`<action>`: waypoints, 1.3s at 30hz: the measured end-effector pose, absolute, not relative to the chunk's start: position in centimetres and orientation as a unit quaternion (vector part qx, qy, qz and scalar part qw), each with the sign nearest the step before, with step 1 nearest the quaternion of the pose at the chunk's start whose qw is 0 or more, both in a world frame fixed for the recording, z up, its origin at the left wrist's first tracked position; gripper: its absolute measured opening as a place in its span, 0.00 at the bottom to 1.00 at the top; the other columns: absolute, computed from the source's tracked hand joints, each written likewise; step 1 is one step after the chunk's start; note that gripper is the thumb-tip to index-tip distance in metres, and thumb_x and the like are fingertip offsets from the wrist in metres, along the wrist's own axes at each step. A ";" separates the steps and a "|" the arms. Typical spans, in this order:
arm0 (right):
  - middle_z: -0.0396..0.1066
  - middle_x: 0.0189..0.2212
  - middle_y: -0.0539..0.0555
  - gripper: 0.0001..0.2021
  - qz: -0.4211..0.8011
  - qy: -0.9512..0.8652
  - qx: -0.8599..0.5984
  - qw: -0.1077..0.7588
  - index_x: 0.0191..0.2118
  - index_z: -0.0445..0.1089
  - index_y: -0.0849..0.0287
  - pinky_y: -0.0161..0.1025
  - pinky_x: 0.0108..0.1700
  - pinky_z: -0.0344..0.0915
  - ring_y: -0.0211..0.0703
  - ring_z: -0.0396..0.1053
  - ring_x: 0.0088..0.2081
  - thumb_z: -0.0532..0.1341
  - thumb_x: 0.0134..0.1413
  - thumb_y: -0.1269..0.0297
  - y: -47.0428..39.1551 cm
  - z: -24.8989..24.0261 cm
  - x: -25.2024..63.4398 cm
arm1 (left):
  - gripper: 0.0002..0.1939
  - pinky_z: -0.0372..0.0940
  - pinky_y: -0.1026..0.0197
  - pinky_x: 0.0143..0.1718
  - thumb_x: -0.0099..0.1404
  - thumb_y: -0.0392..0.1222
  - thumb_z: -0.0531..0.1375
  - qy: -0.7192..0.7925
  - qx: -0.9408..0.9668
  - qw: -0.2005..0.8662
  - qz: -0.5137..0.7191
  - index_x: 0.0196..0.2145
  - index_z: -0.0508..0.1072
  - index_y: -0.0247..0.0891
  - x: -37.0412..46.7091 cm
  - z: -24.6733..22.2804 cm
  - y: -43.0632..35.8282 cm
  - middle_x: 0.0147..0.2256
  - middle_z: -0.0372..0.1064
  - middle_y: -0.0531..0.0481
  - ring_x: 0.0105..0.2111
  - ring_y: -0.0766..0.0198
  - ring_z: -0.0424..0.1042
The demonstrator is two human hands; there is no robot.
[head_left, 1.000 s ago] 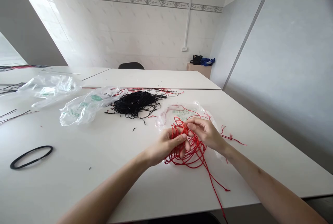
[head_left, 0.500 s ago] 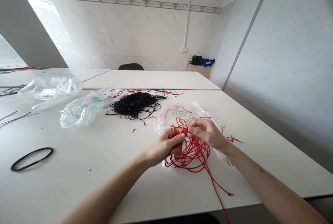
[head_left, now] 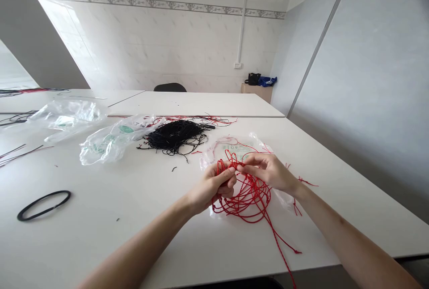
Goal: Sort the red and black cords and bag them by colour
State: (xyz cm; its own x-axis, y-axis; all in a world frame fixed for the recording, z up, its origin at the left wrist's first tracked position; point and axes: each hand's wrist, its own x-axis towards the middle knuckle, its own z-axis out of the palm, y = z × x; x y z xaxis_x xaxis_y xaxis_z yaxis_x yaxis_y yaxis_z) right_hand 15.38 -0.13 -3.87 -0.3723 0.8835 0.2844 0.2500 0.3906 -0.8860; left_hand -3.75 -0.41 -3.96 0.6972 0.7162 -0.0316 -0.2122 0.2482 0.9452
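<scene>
Loops of red cord [head_left: 248, 208] lie in a tangled heap at the table's near middle, two knotted ends trailing toward the front edge. My left hand [head_left: 212, 186] is closed around several strands, its thumb pressing on a gathered spot where small loops stick up. From the right, my right hand [head_left: 268, 170] pinches the same cord between thumb and fingertips, close to the left thumb. Just what sits between the fingertips is too small to make out. Under the heap and hands spreads a clear plastic bag [head_left: 217, 148] with green print.
A bundle of black cord [head_left: 176, 136] lies beyond my hands. Crumpled clear bags [head_left: 107, 143] are to the left, and a black ring-shaped band [head_left: 44, 205] is nearer. Short red scraps [head_left: 296, 208] lie at right. The white table [head_left: 161, 244] ends close in front of me.
Both hands stay on the red cord. My right fingertips have shifted slightly left and down against the gathered spot, and the loops above the left thumb have changed shape.
</scene>
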 end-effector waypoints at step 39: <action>0.63 0.26 0.48 0.11 0.520 -0.598 -0.397 0.463 0.35 0.69 0.59 0.33 0.28 0.67 0.32 0.62 0.26 0.58 0.50 0.57 -1.9 -4.3 12.7 | 0.19 0.55 0.51 0.52 0.64 0.43 0.48 0.189 0.376 0.836 0.351 0.51 0.66 0.40 -3.7 -4.2 -0.5 0.53 0.60 0.46 0.54 0.56 0.55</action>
State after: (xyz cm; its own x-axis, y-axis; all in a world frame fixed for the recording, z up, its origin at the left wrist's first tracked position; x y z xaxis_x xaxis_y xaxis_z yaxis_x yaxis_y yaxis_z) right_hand 12.69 -1.91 -4.31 -0.2560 0.9562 0.1420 -0.0070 0.1451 -0.9894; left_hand -3.67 -0.51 -4.16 0.6820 0.7295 -0.0515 -0.4451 0.4699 0.7623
